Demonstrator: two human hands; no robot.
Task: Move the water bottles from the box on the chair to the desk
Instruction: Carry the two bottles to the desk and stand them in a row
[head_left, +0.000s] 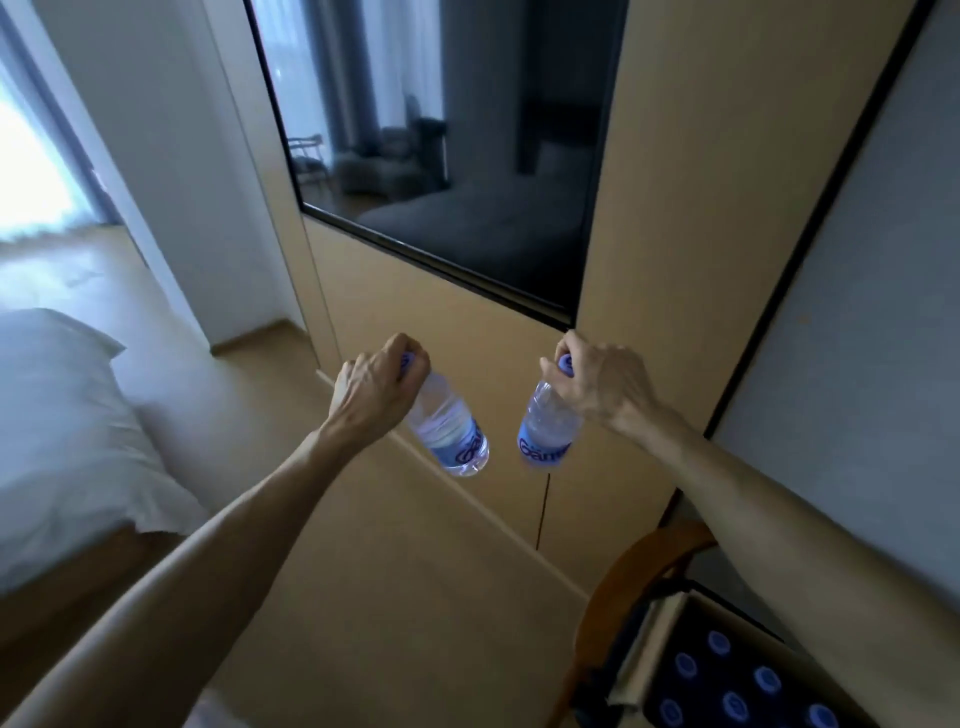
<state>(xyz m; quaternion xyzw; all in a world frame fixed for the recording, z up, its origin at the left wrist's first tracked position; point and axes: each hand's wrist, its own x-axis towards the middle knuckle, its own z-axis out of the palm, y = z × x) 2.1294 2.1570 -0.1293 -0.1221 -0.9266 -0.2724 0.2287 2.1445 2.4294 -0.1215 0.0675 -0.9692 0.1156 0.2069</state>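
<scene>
Head: bottles (449, 431) hang below fingers (410, 348), caps pinched

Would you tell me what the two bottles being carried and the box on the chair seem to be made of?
Left bottle and right bottle: thin clear plastic, glossy, since the wall shows through them; blue printed labels, blue caps that look like plastic. Box: probably cardboard, judging by its matte tan flap. Chair: apparently varnished wood, brown and curved.

Probably a hotel bedroom: white-sheeted bed (62, 441), wall-mounted dark screen (447, 156)
</scene>
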